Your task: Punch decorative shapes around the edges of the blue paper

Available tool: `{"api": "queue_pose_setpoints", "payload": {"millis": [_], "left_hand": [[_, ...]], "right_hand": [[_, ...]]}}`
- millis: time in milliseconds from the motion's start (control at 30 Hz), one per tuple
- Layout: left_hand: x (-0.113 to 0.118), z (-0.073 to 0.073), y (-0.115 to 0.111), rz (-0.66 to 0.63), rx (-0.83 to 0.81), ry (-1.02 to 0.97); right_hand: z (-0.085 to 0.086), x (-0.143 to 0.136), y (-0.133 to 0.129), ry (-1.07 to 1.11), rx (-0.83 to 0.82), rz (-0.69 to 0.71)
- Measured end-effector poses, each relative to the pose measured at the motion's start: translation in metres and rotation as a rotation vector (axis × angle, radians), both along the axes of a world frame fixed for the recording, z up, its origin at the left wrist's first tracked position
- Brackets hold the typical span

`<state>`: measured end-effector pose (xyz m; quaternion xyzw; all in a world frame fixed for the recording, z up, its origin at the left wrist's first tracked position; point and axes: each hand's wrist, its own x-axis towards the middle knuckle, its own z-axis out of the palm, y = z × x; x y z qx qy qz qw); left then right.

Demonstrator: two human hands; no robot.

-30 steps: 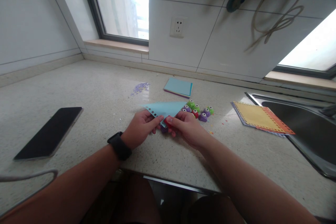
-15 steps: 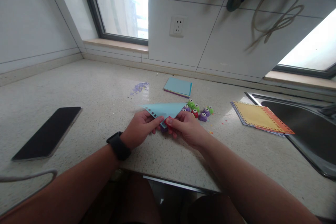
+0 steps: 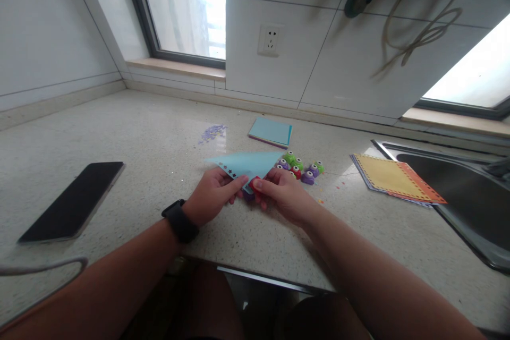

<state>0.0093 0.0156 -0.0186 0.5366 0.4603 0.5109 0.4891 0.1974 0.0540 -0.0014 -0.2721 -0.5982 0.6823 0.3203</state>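
A light blue sheet of paper (image 3: 251, 162) is held tilted above the counter, with a row of small flower-shaped holes along its left edge. My left hand (image 3: 217, 191) pinches that edge near the lower corner, thumb on top. At the same corner my right hand (image 3: 285, 194) grips a red and purple craft punch (image 3: 255, 185), its thumb pressing on the red top. The paper's corner sits in the punch; my fingers hide part of both. Just beyond my right hand stand several small craft punches (image 3: 295, 171) in green, purple and red with eye-like tops.
A pile of purple paper bits (image 3: 213, 133) lies at the back beside a stack of coloured paper (image 3: 271, 132). Yellow and orange punched sheets (image 3: 398, 178) overlap the rim of the sink (image 3: 450, 170) at right. A black tablet-like slab (image 3: 74, 202) rests at left.
The blue paper has tilted slightly, its left tip shifting a little to the left. Both hands stay in nearly the same place, still gripping.
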Motion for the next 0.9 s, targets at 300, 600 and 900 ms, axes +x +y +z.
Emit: {"api": "queue_pose_setpoints", "payload": {"millis": [300,600,900], "left_hand": [[0.000,0.001,-0.001,0.041,-0.028,-0.071],[-0.001,-0.004,0.004,-0.007,-0.019,-0.248],[-0.004,-0.015,0.011,0.117,0.018,-0.211]], "right_hand": [[0.005,0.011,0.009,0.025,-0.092,-0.161],[0.019,0.031,0.014,-0.222,0.052,-0.089],[0.045,0.050,0.008,-0.787,0.374,0.291]]}}
